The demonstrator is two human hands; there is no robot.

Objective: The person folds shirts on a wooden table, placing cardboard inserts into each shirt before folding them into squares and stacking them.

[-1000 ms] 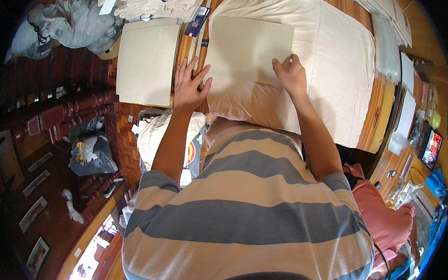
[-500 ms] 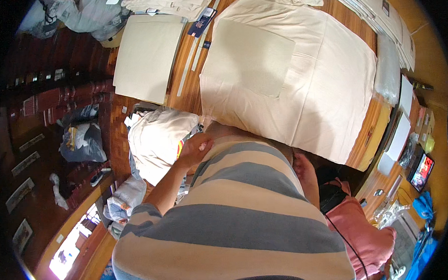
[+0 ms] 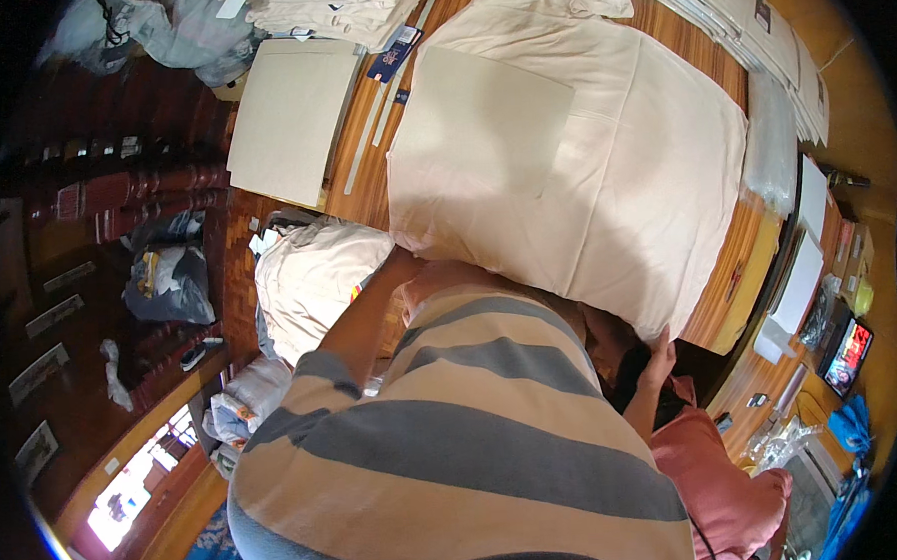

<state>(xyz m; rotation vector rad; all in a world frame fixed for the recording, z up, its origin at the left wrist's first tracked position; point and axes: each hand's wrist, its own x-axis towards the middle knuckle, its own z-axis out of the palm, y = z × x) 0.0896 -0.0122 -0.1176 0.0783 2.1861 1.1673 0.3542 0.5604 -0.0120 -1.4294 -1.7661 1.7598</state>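
A cream shirt [image 3: 654, 161] lies spread on the wooden table, its collar at the far end. On its left half rests a flat beige card sheet [image 3: 491, 118]. My right hand [image 3: 658, 359] is at the near right corner of the hem, thumb up against the cloth, fingers closed on it. At the near left corner, my left hand [image 3: 405, 266] reaches up to the hem; its fingers are hidden by the cloth and the angle.
A stack of beige card sheets [image 3: 287, 127] is left of the shirt, with folded shirts [image 3: 331, 7] behind. More cream garments [image 3: 313, 276] are piled low at the left. Clear plastic bags [image 3: 769, 146] lie along the right. A pink cushion-like cloth [image 3: 722, 473] is beside me.
My right hand has moved from beside my waist out to the hem's right corner. My left hand has gone forward to the left corner. The view has shifted slightly.
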